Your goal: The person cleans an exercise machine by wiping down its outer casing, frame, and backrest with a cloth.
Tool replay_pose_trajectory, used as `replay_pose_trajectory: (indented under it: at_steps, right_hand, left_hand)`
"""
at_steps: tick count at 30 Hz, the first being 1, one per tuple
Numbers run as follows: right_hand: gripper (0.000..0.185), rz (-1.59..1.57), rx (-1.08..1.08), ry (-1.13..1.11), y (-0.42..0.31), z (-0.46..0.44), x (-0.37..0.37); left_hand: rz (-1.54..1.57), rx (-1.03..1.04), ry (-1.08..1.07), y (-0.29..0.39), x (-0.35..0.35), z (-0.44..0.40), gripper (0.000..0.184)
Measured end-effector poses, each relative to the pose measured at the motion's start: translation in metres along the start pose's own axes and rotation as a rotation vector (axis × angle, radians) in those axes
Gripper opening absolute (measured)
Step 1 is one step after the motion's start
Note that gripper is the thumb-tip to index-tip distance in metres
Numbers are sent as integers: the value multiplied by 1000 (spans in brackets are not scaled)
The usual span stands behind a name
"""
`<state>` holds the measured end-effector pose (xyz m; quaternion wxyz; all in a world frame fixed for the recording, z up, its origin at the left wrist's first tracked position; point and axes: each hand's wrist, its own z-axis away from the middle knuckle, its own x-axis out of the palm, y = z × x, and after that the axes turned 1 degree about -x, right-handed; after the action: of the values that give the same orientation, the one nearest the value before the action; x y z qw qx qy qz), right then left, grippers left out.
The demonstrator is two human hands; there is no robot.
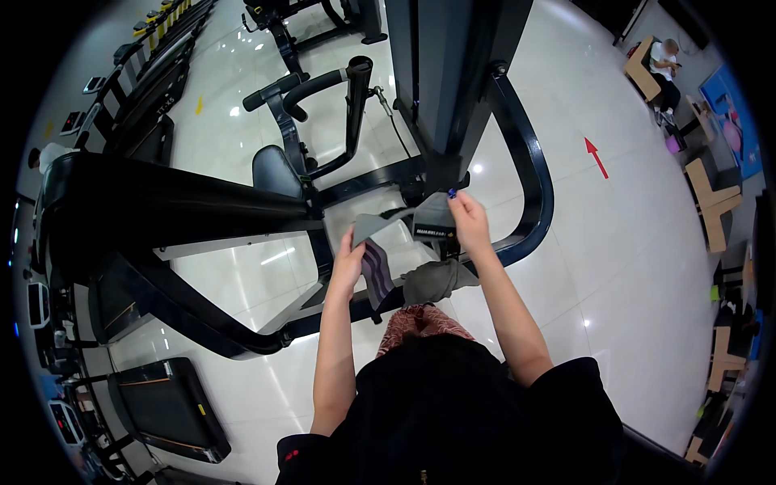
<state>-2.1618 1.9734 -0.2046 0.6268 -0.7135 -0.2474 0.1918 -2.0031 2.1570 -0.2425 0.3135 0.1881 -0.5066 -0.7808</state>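
Observation:
A grey fabric band point(436, 212) with a black label is stretched between my two hands above the lower bar of a black exercise machine. My left hand point(347, 263) is closed on its left end, thumb and fingers pinched together. At the other end, near the label, my right hand point(470, 222) pinches the edge of the band. Below my left hand hangs a purple-and-grey striped cloth strip point(377, 271); I cannot tell whether it joins the band. A crumpled grey cloth point(439, 280) is draped over the machine's bar, just below my right hand.
The machine's thick black upright point(440, 89) stands ahead, with a curved black frame tube point(533, 162) on the right. Beyond sits a padded seat point(276, 171). Treadmills point(170, 404) line the left. A seated person point(664, 73) is far right, near wooden benches point(711, 202).

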Motion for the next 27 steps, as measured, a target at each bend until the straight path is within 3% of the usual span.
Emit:
replay_pose_trajectory:
  at_steps: [3,5,9,11,15,17,20,25,27]
  right_hand:
    - [20,-67,3,48,0,-2,-6]
    - [18,-68,26,72,-12,-2,-9]
    - [17,-88,28,114,-30,-3,-14]
    - [17,-152,2,69,-33,-8,-11]
    - [23,-99,14,-71,-36,-7,8]
    - [14,-100,-7,-129,-43,-8,25]
    - [16,13,-6,-211,-58,-10,44]
    - [17,-25,10,-374,-68,-17,51]
    - [17,79,-26,-341,-64,-19,45]
  left_hand:
    - [103,93,105,-4,-22,-6,50]
    - [61,23,40,15,-31,-1,47]
    - [-71,118,1,1,-49,-6,37]
    - [-65,-37,-41,0,-56,-4,31]
    - [-379,1,-90,-2,-68,-10,20]
    - [-374,75,-68,-4,-66,-9,20]
    - [-495,31,-179,6,-61,-1,23]
    - [-414,40,-256,-2,-45,5,24]
    - [-227,-13,-300,4,-37,10,20]
